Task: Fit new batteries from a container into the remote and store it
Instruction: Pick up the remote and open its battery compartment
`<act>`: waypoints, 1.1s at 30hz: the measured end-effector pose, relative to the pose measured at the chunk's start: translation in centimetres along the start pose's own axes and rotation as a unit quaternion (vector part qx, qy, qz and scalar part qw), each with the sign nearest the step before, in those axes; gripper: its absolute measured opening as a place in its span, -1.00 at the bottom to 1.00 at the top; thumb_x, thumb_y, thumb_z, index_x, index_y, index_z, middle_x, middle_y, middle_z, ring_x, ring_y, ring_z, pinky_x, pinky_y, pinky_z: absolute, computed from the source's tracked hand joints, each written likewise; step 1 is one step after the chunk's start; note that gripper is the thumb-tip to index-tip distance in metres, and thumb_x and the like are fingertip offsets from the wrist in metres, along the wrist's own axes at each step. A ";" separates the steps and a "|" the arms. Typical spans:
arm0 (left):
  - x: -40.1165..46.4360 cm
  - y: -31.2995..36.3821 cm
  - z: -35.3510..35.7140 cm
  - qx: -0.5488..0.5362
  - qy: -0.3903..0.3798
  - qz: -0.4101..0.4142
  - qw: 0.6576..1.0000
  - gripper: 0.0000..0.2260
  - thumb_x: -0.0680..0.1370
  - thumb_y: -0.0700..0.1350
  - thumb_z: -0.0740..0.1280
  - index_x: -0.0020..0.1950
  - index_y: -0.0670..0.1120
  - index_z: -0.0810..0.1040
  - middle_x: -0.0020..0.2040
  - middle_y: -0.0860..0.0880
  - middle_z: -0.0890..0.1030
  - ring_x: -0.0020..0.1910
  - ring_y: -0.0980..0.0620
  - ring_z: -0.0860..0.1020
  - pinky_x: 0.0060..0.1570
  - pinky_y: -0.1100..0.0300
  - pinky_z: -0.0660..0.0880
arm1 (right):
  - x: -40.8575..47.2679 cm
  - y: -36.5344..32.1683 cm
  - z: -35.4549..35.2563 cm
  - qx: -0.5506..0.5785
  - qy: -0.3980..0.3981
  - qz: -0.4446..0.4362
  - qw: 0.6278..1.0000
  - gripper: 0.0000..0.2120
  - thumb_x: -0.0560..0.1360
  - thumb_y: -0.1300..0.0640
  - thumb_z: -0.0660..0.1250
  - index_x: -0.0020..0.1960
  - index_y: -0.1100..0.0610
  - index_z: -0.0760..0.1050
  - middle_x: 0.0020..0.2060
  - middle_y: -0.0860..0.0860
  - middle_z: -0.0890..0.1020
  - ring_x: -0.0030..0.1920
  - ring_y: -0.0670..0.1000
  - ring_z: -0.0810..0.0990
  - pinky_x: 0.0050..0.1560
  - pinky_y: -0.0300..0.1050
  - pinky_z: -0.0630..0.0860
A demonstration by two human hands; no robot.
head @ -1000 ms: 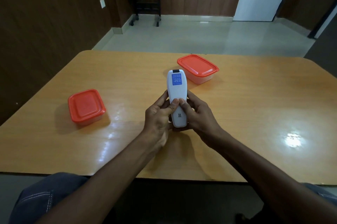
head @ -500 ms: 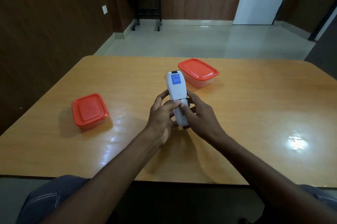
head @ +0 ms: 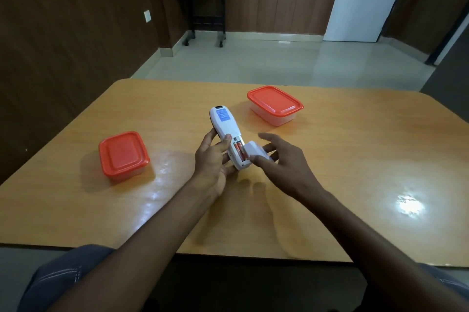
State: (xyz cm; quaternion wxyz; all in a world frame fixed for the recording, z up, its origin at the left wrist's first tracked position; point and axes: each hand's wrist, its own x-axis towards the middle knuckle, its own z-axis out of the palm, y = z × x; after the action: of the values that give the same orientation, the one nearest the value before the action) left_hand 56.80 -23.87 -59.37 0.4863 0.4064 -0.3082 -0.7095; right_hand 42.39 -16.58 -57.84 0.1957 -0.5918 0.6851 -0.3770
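Note:
My left hand (head: 213,159) grips a white remote (head: 224,125), back side up, with a blue label near its far end. Its battery bay is uncovered and two orange batteries (head: 239,150) lie inside. My right hand (head: 281,160) holds the detached white battery cover (head: 256,150) just right of the bay, pinched between thumb and fingers. Two clear containers with orange lids stand on the wooden table (head: 355,159): a square one (head: 123,154) to the left, a rectangular one (head: 275,105) beyond the remote. Both lids are on; the contents cannot be seen.
The table's near edge runs just above my knees. A bright light glare (head: 409,205) sits on the right of the table. Beyond the table lie a tiled floor, a black stand (head: 203,7) and a white door.
The battery cover has slid off the remote and come away in my right hand, exposing the batteries. The remote has tilted a little to the left in my left hand.

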 end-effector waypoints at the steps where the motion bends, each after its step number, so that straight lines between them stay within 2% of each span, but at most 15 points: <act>1: 0.0 0.0 0.0 -0.002 -0.003 -0.001 1.000 -0.57 0.61 -0.23 0.36 0.44 0.08 0.49 0.20 -0.15 0.68 0.11 -0.21 0.67 -0.02 -0.22 0.64 | 0.1 0.4 -0.2 0.010 0.018 0.016 1.000 -0.49 0.52 -0.02 0.42 0.43 -0.01 0.40 0.12 -0.04 0.58 0.06 -0.01 0.56 0.02 -0.07 0.50; 3: 0.1 -0.2 0.0 -0.004 -0.009 -0.004 1.000 -0.57 0.61 -0.22 0.35 0.46 0.07 0.47 0.20 -0.14 0.68 0.10 -0.19 0.68 0.02 -0.24 0.63 | 0.5 1.6 -0.6 -0.002 0.054 0.047 0.997 -0.53 0.50 -0.04 0.44 0.35 0.03 0.39 0.16 0.02 0.60 0.08 0.06 0.58 0.02 0.01 0.54; 5: 0.0 -0.5 0.1 -0.007 -0.016 -0.011 1.000 -0.57 0.61 -0.22 0.36 0.46 0.07 0.48 0.19 -0.13 0.69 0.08 -0.17 0.69 0.03 -0.23 0.63 | 1.2 3.0 -0.8 -0.118 0.078 0.052 0.989 -0.57 0.50 -0.08 0.43 0.24 0.08 0.40 0.14 0.06 0.61 0.08 0.11 0.57 -0.04 0.03 0.54; 7: -0.1 -0.8 0.1 -0.011 -0.024 -0.022 0.999 -0.57 0.61 -0.22 0.36 0.45 0.08 0.48 0.22 -0.14 0.68 0.09 -0.16 0.68 0.02 -0.22 0.64 | 1.9 4.3 -0.9 -0.253 0.085 0.038 0.963 -0.60 0.50 -0.13 0.42 0.16 0.10 0.40 0.07 0.07 0.61 0.06 0.12 0.51 -0.09 0.04 0.53; 8: -0.1 -0.9 0.2 -0.012 -0.027 -0.026 0.999 -0.57 0.61 -0.23 0.36 0.45 0.08 0.48 0.22 -0.14 0.68 0.10 -0.16 0.68 0.02 -0.22 0.64 | 2.2 4.9 -0.9 -0.284 0.081 0.038 0.955 -0.61 0.50 -0.12 0.42 0.14 0.11 0.41 0.05 0.08 0.60 0.06 0.12 0.49 -0.09 0.03 0.53; 12: -0.4 -1.0 0.2 -0.012 -0.036 -0.031 0.999 -0.58 0.60 -0.24 0.36 0.42 0.08 0.50 0.24 -0.18 0.67 0.08 -0.17 0.67 0.07 -0.24 0.63 | 3.5 6.0 -1.1 -0.325 0.068 0.056 0.941 -0.67 0.56 -0.05 0.37 0.19 0.15 0.50 0.11 0.11 0.58 0.13 0.14 0.47 -0.02 0.06 0.57; 15: -0.5 -1.0 0.1 -0.006 -0.034 -0.030 0.999 -0.58 0.60 -0.24 0.36 0.42 0.08 0.50 0.24 -0.18 0.66 0.17 -0.21 0.66 0.10 -0.28 0.61 | 3.7 5.5 -1.3 -0.380 0.081 0.047 0.920 -0.68 0.59 -0.06 0.30 0.18 0.15 0.61 0.13 0.10 0.56 0.18 0.16 0.45 0.01 0.06 0.54; 18: -0.5 -1.0 0.1 0.000 -0.029 -0.028 0.999 -0.57 0.61 -0.24 0.35 0.45 0.07 0.48 0.22 -0.16 0.67 0.18 -0.22 0.66 0.10 -0.29 0.60 | 3.1 4.0 -0.9 -0.310 0.097 -0.008 0.946 -0.72 0.57 0.01 0.33 0.22 0.10 0.62 0.14 0.06 0.58 0.15 0.08 0.51 0.00 -0.01 0.56; 20: -0.6 -0.9 0.1 0.010 -0.031 -0.026 0.999 -0.55 0.61 -0.23 0.35 0.47 0.08 0.46 0.23 -0.15 0.66 0.17 -0.22 0.66 0.08 -0.29 0.61 | 2.4 2.8 -0.6 -0.206 0.068 -0.065 0.974 -0.78 0.54 0.03 0.38 0.16 0.05 0.62 0.06 -0.01 0.60 -0.03 -0.04 0.58 -0.06 -0.05 0.60; 22: -0.6 -0.8 0.1 0.029 -0.036 -0.022 0.999 -0.54 0.61 -0.22 0.35 0.48 0.09 0.44 0.25 -0.15 0.65 0.17 -0.23 0.66 0.07 -0.28 0.62 | 1.7 1.9 -0.4 -0.138 0.009 -0.131 0.982 -0.84 0.53 0.04 0.41 0.10 0.03 0.60 -0.01 -0.06 0.59 -0.18 -0.10 0.59 -0.12 -0.02 0.61; 24: -0.8 -0.9 0.2 0.049 -0.042 -0.011 0.998 -0.53 0.62 -0.22 0.35 0.49 0.10 0.43 0.26 -0.15 0.64 0.18 -0.23 0.66 0.03 -0.22 0.65 | 1.1 1.5 0.0 -0.123 -0.032 -0.176 0.976 -0.85 0.54 0.04 0.40 0.09 0.03 0.58 -0.02 -0.07 0.55 -0.23 -0.10 0.58 -0.16 0.00 0.59; 26: -0.9 -0.9 0.3 0.069 -0.045 0.004 0.997 -0.52 0.62 -0.23 0.34 0.51 0.09 0.41 0.25 -0.14 0.65 0.17 -0.22 0.67 -0.01 -0.17 0.66 | 0.9 1.5 0.2 -0.127 -0.042 -0.184 0.974 -0.84 0.56 0.01 0.38 0.10 0.04 0.55 -0.01 -0.07 0.51 -0.25 -0.11 0.56 -0.17 0.01 0.59; 30: -1.1 -0.9 0.3 0.105 -0.046 0.030 0.993 -0.53 0.63 -0.22 0.33 0.51 0.08 0.40 0.22 -0.10 0.66 0.15 -0.17 0.68 0.08 -0.26 0.63 | 1.0 1.7 0.2 -0.126 -0.039 -0.192 0.972 -0.77 0.56 -0.02 0.38 0.16 0.03 0.52 0.00 -0.10 0.47 -0.27 -0.16 0.52 -0.17 0.00 0.60; 33: -1.1 -0.8 0.2 0.114 -0.042 0.039 0.992 -0.57 0.63 -0.21 0.34 0.47 0.09 0.44 0.12 -0.03 0.70 0.13 -0.14 0.68 0.06 -0.25 0.64 | 1.0 1.8 -0.1 -0.126 -0.069 -0.184 0.972 -0.60 0.48 -0.13 0.45 0.23 -0.02 0.46 0.05 -0.10 0.46 -0.23 -0.13 0.56 -0.16 -0.01 0.61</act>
State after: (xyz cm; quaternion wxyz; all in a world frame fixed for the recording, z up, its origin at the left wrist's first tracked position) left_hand 56.44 -22.59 -59.64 0.4504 0.4168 -0.4228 -0.6668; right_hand 40.86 -17.46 -58.95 0.0932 -0.7523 0.5912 -0.2753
